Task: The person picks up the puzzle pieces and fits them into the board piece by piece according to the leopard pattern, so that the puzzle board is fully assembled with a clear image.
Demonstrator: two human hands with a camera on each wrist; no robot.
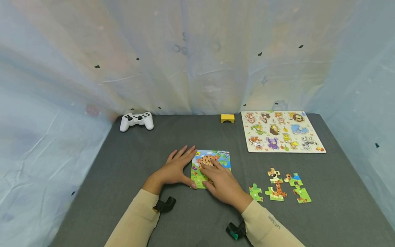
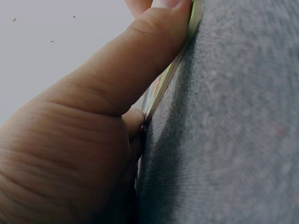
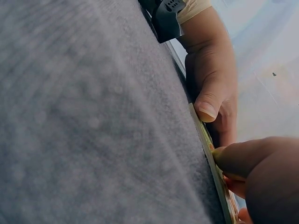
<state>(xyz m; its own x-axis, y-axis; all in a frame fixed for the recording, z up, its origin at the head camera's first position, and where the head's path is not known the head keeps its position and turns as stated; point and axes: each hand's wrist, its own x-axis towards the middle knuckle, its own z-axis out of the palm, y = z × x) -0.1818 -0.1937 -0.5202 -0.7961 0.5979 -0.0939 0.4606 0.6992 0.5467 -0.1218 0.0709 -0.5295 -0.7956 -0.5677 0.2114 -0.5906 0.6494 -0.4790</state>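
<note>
A square jigsaw puzzle board (image 1: 197,174) with a spotted cat on green and blue lies flat on the grey table. My left hand (image 1: 175,168) is spread along its left side, fingertips at the upper left corner and thumb at the lower left one. In the left wrist view the thumb (image 2: 135,56) lies on the board's edge. My right hand (image 1: 225,183) rests over the picture, its fingertips touching the surface and covering part of the cat. Low in the right wrist view, the fingers (image 3: 257,158) bend down onto the thin board (image 3: 212,168).
Loose jigsaw pieces (image 1: 256,192) lie right of the board, several joined or overlapping (image 1: 276,192). Behind them is a white animal peg puzzle (image 1: 284,132). A yellow arch block (image 1: 227,118) and a white game controller (image 1: 136,121) sit along the back edge by the curtain.
</note>
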